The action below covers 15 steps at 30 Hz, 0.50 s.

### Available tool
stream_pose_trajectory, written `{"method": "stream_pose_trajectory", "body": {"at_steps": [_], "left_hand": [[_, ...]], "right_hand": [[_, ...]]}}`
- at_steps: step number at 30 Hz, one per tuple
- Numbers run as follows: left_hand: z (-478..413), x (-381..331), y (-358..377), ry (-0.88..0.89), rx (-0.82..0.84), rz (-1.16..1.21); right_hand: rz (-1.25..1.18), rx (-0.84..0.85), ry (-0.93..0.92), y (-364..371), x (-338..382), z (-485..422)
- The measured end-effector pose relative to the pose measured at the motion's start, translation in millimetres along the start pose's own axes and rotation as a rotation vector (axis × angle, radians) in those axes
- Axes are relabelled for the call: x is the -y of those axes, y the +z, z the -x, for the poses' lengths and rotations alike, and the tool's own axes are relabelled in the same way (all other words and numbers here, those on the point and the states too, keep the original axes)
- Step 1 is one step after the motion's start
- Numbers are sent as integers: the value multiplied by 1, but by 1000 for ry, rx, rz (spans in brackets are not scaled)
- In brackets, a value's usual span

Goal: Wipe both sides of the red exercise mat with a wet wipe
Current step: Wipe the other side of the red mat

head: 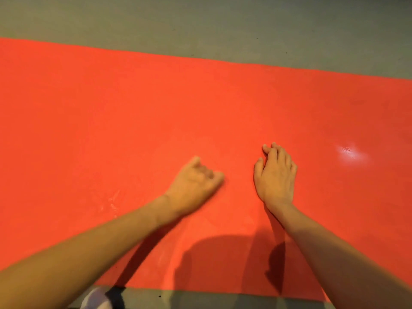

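The red exercise mat [156, 103] lies flat on the floor and fills most of the view from left to right. My left hand [196, 184] rests on the mat near its middle, blurred, with the fingers curled in and nothing showing in them. Close to its right, my right hand [275, 175] lies palm down on the mat with the fingers stretched forward and close together. No wet wipe is in sight; whether one lies under a palm is hidden. A wet shiny patch [350, 152] glints on the mat to the right of my right hand.
Grey floor [223, 23] runs along the mat's far edge and shows again as a strip at the near edge. A white and black object [102, 297], partly cut off, sits at the near edge under my left forearm. Faint wet streaks [113, 201] mark the mat at left.
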<state>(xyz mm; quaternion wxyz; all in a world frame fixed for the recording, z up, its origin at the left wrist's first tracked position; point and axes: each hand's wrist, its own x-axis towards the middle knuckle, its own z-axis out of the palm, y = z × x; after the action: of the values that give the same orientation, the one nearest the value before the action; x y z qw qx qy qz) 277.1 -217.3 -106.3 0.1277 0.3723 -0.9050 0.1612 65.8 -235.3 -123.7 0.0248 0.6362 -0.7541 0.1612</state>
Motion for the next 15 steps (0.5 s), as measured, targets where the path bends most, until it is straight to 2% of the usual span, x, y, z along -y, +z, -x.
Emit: {"method": "stream_pose_trajectory", "body": {"at_steps": [3, 5, 6, 8, 11, 13, 15], "left_hand": [[27, 73, 2, -308, 89, -90], [33, 87, -7, -505, 130, -54], [31, 79, -10, -519, 121, -46], [28, 32, -10, -362, 76, 6], [39, -48, -23, 7, 16, 118], [48, -54, -28, 105, 39, 147], [55, -19, -28, 80, 67, 107]], "right_hand": [[-8, -12, 2, 0, 2, 0], [-8, -15, -1, 1, 3, 0], [-6, -13, -1, 1, 3, 0], [2, -7, 5, 0, 3, -1], [9, -9, 0, 1, 1, 0], [-2, -12, -1, 1, -1, 0], [-9, -15, -4, 1, -1, 1]]}}
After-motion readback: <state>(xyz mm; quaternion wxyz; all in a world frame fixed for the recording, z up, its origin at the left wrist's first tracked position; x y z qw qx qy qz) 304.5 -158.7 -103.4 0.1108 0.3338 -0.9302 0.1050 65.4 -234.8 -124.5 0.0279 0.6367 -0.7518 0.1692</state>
